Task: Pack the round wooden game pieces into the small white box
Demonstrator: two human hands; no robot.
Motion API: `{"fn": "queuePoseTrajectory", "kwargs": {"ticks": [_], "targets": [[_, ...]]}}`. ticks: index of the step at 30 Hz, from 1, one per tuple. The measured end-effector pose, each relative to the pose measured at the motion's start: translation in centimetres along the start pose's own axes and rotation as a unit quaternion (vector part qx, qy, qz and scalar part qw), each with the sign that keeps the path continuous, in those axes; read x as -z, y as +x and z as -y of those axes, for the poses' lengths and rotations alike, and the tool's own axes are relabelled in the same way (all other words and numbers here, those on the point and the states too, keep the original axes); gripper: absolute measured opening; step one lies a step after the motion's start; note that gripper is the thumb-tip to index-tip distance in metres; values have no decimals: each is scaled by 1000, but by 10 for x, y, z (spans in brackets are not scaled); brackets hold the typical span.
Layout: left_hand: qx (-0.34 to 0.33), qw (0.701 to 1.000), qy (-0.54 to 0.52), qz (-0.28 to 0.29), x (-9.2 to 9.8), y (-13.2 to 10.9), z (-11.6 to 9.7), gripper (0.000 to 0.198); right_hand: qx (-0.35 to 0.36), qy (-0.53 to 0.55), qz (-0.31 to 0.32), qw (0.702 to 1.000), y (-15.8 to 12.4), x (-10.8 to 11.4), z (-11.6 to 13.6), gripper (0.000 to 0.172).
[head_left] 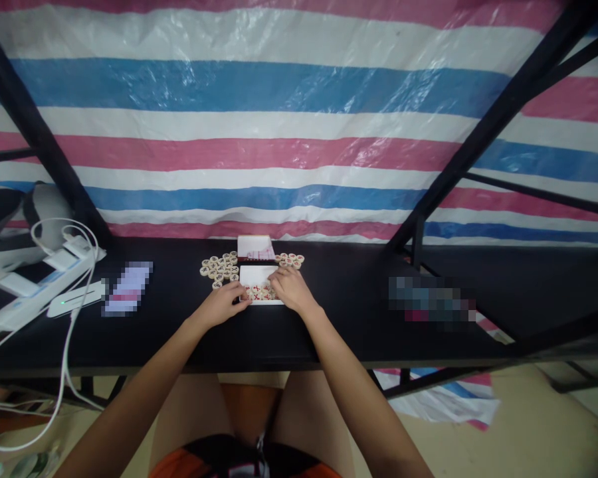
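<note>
A small white box (249, 273) lies open on the black table, with several round pieces with red marks (260, 292) in its near part. My left hand (222, 303) rests at the box's left edge, its fingers bent over the near left corner. Over the right side of the box is my right hand (290, 288), fingertips down at the pieces; whether they pinch one is too small to tell. Round pieces with dark marks (220, 267) lie in a group left of the box. More red-marked pieces (290, 259) lie behind my right hand. The printed lid (256, 248) sits behind the box.
On the black table (179, 345) a blurred phone-like item (128, 289), a white device (77, 299) and a power strip (44, 285) with white cables lie to the left. A blurred object (431, 301) is at the right. Black metal bars and a striped sheet (259, 153) stand behind.
</note>
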State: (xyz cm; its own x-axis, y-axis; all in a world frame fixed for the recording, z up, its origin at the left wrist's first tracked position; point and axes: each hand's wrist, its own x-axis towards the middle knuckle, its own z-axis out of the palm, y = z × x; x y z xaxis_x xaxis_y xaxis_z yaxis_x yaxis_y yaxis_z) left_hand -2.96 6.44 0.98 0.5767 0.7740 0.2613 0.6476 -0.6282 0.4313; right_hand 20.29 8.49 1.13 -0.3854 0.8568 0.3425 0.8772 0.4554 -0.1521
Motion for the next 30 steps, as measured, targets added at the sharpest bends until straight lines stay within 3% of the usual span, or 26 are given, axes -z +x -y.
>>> {"fn": "queuePoseTrajectory", "kwargs": {"ticks": [6,12,16,19,25,30], "targets": [[-4,1000,4,-6,0,0,0,23,-14,43,-16,999,1,-4,-5,35],[-2,1000,3,-3,1,0,-2,22,-151,53,-66,985,0,-11,-28,39],[2,1000,2,3,2,0,-3,23,-221,22,-31,975,-3,-13,-40,45],[3,1000,-2,0,3,0,-3,23,-239,3,-16,971,-4,-13,-41,44],[-4,1000,-4,1,2,1,-2,22,-270,-14,-60,961,-6,-11,-41,28],[-4,1000,0,6,3,1,-3,21,-268,11,-74,961,-6,-11,-43,26]]}}
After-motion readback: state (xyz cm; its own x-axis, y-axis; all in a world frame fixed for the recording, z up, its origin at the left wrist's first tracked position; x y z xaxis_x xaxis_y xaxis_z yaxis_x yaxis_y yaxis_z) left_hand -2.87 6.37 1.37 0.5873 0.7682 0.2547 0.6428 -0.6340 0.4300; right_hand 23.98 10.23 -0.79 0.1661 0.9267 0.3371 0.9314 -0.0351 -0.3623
